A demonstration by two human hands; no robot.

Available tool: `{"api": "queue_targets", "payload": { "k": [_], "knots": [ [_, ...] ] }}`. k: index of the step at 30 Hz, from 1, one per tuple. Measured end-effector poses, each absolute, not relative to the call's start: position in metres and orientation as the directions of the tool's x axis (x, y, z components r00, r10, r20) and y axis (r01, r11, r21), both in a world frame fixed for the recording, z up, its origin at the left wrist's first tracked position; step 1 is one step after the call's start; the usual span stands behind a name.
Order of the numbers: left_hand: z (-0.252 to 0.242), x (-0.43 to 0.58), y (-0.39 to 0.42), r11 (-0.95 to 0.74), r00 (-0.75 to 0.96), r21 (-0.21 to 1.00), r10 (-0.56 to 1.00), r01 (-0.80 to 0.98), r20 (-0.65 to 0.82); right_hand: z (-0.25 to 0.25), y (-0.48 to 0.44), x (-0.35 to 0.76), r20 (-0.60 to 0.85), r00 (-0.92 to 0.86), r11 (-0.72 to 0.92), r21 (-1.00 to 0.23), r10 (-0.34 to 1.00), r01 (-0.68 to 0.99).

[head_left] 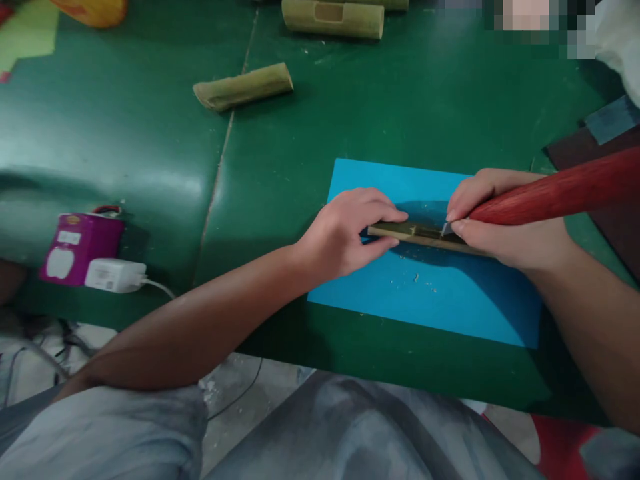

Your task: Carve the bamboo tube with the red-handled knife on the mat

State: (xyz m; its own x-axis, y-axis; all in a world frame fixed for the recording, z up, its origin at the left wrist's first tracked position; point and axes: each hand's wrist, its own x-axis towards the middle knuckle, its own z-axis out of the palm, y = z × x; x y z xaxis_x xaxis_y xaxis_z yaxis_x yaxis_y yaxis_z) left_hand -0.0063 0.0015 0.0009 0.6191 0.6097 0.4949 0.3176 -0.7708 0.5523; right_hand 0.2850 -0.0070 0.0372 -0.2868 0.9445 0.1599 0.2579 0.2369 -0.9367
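Note:
A narrow bamboo strip (429,237) lies across a bright blue sheet (360,293), with notches visible in its dark upper face. My left hand (353,230) grips the strip's left end between thumb and fingers. In my right hand (505,227) is a carving knife (550,192) with a thick red wooden handle, held like a pen. Its small blade touches the strip near the middle. The strip's right end is hidden under my right hand. Small shavings (416,277) are scattered on the blue sheet.
On the green table (150,120) lie a cut bamboo piece (245,87) and a bamboo tube (360,23) with a rectangular opening. At left are a purple battery pack (83,247) and a white charger (116,275) with a cable. A dark board (600,200) lies at right.

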Motion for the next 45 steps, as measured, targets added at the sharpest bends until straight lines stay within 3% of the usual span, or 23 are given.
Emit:
{"api": "queue_targets", "payload": {
  "k": [10,27,45],
  "knots": [
    [-0.001,-0.0078,0.003,-0.764,0.632,0.535,0.622,0.361,0.462,0.0347,-0.0055,0.2826,0.205,-0.205,0.256,-0.93,0.957,0.266],
    [-0.001,-0.008,0.003,-0.756,0.634,0.538,0.631,0.373,0.447,0.0337,-0.0044,0.2876,0.202,-0.337,0.285,-0.934,0.92,0.218],
    [-0.0025,-0.0065,0.0052,-0.759,0.635,0.551,0.623,0.347,0.458,0.0311,-0.0068,0.2881,0.281,-0.261,0.353,-0.889,0.924,0.291]
  ]
}}
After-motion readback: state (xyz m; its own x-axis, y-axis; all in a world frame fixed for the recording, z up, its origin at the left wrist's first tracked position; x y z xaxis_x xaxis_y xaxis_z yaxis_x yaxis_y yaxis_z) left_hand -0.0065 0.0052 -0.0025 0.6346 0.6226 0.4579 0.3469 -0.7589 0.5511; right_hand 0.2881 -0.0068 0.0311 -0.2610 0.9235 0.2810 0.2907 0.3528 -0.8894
